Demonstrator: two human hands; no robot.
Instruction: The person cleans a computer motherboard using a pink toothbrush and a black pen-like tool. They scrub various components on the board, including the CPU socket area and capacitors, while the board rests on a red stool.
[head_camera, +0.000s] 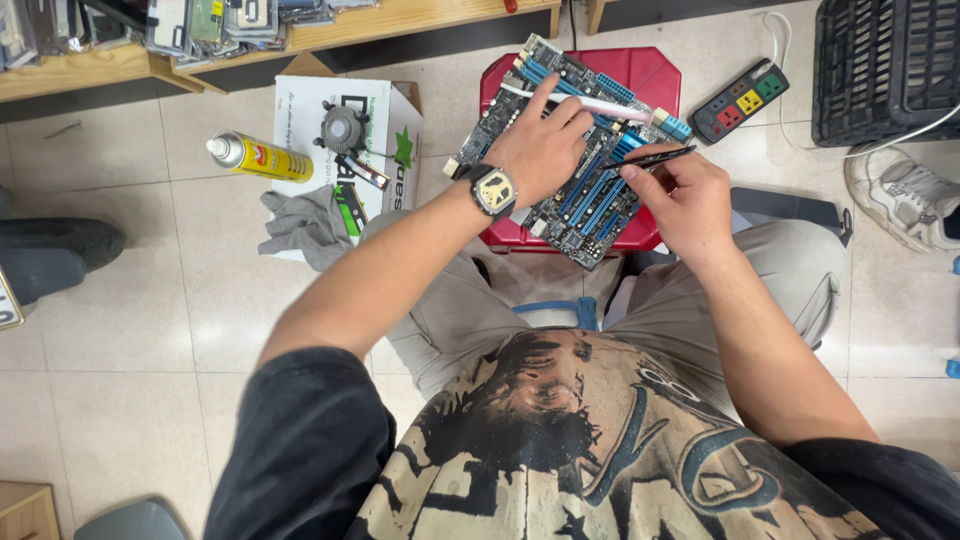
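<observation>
Motherboard (580, 190) lay on red stool (650, 75); our left hand (540, 150) pressed it w/ fingers spread, right hand (685, 195) pinched thin black tool (660, 156), prob. tweezers.

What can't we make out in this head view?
- Middle of the motherboard: covered by the left hand.
- Tip of the thin black tool in the right hand: too small to tell.
- Red stool top: mostly under the board.
- Black crate: cut off by the frame edge.
</observation>
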